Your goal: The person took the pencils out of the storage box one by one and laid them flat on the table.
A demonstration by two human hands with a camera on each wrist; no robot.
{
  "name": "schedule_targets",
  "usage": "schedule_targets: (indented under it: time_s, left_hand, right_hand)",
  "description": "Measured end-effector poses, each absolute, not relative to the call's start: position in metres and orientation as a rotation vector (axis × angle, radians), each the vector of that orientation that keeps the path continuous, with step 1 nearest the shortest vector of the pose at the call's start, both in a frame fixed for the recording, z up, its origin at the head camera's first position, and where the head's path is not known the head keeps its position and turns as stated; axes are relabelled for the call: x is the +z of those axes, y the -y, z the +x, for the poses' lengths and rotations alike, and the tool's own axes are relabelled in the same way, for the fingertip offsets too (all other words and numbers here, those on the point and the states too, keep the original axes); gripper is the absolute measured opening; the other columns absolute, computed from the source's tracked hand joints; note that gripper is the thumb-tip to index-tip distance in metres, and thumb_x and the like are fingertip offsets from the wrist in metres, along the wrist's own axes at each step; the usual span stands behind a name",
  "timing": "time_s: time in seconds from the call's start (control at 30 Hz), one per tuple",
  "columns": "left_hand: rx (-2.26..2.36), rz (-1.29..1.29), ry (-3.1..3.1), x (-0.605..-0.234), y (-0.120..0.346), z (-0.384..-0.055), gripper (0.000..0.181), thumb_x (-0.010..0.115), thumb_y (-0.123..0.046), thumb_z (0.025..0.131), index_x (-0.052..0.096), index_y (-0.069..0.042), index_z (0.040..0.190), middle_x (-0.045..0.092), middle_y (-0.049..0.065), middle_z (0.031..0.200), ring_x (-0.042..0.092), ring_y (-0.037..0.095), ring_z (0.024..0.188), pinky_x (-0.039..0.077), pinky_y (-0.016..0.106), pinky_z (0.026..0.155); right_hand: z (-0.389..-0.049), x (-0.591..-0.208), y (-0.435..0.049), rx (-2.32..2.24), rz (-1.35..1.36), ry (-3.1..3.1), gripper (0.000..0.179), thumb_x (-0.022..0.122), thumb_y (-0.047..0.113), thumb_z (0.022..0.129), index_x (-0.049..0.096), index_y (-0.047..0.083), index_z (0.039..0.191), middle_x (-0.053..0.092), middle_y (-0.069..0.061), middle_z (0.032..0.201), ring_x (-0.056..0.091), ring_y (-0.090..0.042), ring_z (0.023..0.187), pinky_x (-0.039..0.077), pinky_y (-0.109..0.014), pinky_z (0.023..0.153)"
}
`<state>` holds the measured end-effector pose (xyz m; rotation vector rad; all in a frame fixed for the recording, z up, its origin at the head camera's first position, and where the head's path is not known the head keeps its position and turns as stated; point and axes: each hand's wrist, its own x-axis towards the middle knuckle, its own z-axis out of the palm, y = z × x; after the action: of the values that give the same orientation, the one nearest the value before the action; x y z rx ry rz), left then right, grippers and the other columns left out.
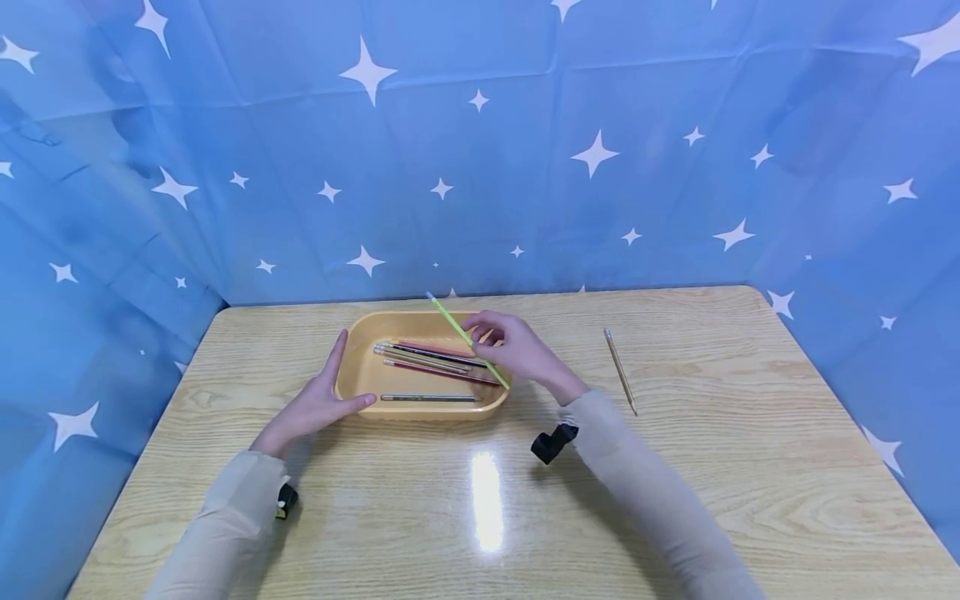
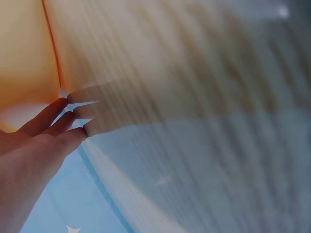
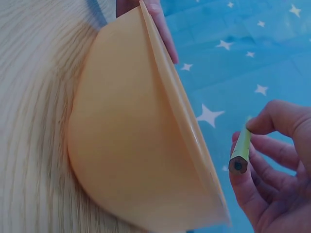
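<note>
Apparently the orange-tan plastic tray (image 1: 420,414) is being steadied by the left hand (image 1: 322,402), thumb and fingers spread wide along its left end. A lime-green pencil (image 1: 453,323) is pinched in the right hand (image 1: 513,342), slanted above the tray's right side; probably it's gripped mid-shaft for balance. The bunched pencils (image 1: 420,360) are laid flat inside, likely because the tray's so shallow, with a grey pencil (image 1: 431,398) set apart near the front wall. One gold pencil (image 1: 621,372) is left out on the right. Some bunched tips are covered by the lime one. Whether its lower end touches the rim can't be told, and the left wrist view's badly blurred.
</note>
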<state>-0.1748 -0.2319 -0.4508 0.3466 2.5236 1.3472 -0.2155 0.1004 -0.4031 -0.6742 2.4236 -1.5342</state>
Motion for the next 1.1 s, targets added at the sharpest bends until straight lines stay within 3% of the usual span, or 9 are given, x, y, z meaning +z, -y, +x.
schedule_targets:
  time_s: [0.3,0.83,1.1]
  left_hand:
    - [1.356,0.348,-2.515,-0.450,0.231,-0.175,0.113,0.074,-0.032,0.086,-0.015,-0.021,0.154,-0.004,0.018,0.160,0.011,0.047,0.140,0.014,0.064,0.108]
    - [1.322,0.351,-2.541,-0.451,0.231,-0.176,0.112,0.073,-0.033,0.087,-0.015,-0.019,0.154,-0.003,0.018,0.160,0.014,0.048,0.139,0.018,0.063,0.107]
    - [1.321,0.348,-2.541,-0.450,0.231,-0.175,0.111,0.073,-0.033,0.087,-0.015,-0.019,0.154,-0.004,0.017,0.160,0.012,0.048,0.140,0.017,0.064,0.107]
  right_hand:
    - [-0.208,-0.400,-0.122,-1.537,-0.635,-2.462,0.031,0.059,-0.005,0.089,0.060,-0.007,0.120,0.061,-0.018,0.098,0.058,-0.029,0.085,0.048,-0.032,0.071]
    - [-0.192,-0.423,-0.164,-1.515,-0.547,-2.559,0.031,0.062,-0.002,0.085,0.064,0.000,0.116,0.063,-0.011,0.094,0.060,-0.021,0.078,0.049,-0.030,0.067]
    - [-0.175,-0.407,-0.173,-1.450,-0.537,-2.614,0.029,0.060,-0.008,0.087,0.060,-0.009,0.116,0.062,-0.018,0.094,0.061,-0.028,0.081,0.050,-0.029,0.067]
